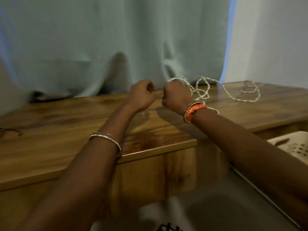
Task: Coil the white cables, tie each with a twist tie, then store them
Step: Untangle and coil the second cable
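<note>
A white twisted cable (202, 90) loops over my right hand (176, 95) and trails in loose bends across the wooden table (66, 130) to the right. My right hand grips the cable loops in a fist, raised above the table. My left hand (142, 95) is held close beside it with fingers curled; what it pinches is hidden. A further stretch of the cable (241, 97) lies slack on the far right of the tabletop.
A pale curtain (116, 39) hangs behind the table. A cream perforated basket (293, 145) sits lower right beside the table. A dark thin object (10, 131) lies at the table's left edge. A grey surface (225, 205) lies below.
</note>
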